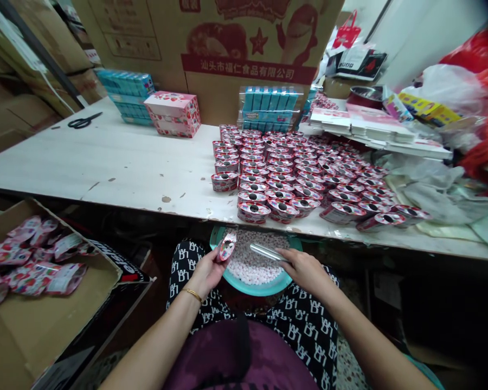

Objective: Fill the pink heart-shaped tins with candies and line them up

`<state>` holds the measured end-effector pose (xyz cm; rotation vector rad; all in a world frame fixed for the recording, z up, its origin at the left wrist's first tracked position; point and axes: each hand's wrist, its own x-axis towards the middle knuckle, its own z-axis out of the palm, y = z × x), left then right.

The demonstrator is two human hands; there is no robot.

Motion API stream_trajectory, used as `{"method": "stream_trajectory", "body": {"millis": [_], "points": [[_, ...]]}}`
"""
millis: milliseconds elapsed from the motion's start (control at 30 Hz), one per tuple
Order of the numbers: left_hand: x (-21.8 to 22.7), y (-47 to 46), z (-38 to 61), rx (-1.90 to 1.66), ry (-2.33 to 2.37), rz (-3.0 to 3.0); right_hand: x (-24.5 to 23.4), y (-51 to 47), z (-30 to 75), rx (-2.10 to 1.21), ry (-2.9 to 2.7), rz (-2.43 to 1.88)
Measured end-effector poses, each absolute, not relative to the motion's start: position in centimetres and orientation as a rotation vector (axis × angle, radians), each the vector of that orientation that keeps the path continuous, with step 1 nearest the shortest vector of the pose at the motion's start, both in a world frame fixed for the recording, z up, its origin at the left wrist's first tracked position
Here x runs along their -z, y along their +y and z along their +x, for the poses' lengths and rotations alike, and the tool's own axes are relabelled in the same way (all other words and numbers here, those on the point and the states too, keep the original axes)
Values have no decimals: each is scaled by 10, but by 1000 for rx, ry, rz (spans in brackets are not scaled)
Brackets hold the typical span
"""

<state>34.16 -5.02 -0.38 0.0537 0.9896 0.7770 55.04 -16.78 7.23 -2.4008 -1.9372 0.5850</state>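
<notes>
My left hand (205, 275) is closed around a small strawberry-printed pouch (228, 245), tilted with its open mouth facing up toward me. In my right hand (305, 269) is a shiny metal scoop (265, 252), shaped like a tube and pointing left, apart from the pouch. Both hands are over a turquoise basin (257, 291) between my knees. Small pale pink and white pellets (248, 271) fill much of the basin. Whether the scoop holds any pellets, I cannot tell.
Rows of upright strawberry-printed pouches (282, 207) stand on the white table (106, 162). Scissors (84, 120), a pink box (173, 114) and blue packs (268, 108) lie farther back. At left, a cardboard box (77, 314) holds more pouches; flat white cartons (366, 124) are stacked right.
</notes>
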Motion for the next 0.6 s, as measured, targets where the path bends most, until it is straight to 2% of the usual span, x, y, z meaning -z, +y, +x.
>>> {"method": "stream_trajectory", "body": {"millis": [200, 600], "points": [[1, -63, 349, -659, 958, -167, -66, -164, 544, -627, -1754, -2176], [-38, -53, 338, -667, 811, 39, -77, -140, 520, -535, -1581, -1846]]}}
